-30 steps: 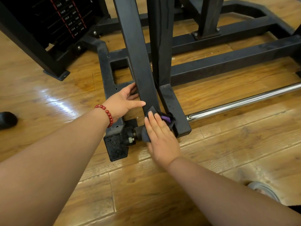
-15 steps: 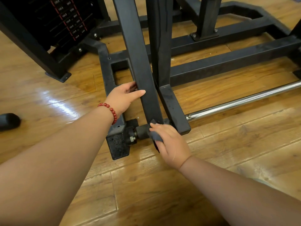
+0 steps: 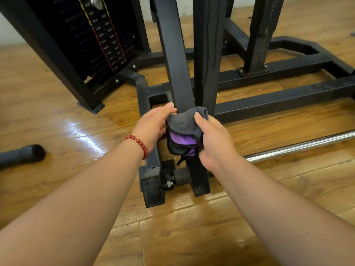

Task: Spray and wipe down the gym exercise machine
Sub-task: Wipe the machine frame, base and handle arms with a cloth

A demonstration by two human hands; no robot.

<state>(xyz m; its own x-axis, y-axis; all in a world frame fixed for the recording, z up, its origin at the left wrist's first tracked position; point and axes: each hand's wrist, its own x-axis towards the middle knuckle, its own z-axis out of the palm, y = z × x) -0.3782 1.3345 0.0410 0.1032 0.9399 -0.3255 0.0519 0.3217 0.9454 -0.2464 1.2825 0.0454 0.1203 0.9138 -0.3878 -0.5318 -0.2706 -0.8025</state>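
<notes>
The cloth (image 3: 182, 125) is bunched in the right grip (image 3: 215, 139) and pinched by the left grip (image 3: 153, 125), against the post (image 3: 172, 64) between them.

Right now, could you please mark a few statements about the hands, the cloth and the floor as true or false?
1. The right hand grips the cloth. True.
2. The cloth is plain white. False: it is grey with purple showing.
3. The left hand has a red bracelet at its wrist. True.
4. The left hand holds a spray bottle. False: it holds the cloth's edge.
5. A chrome bar lies low on the right. True.
6. The floor is grey carpet. False: it is glossy wood.
</notes>
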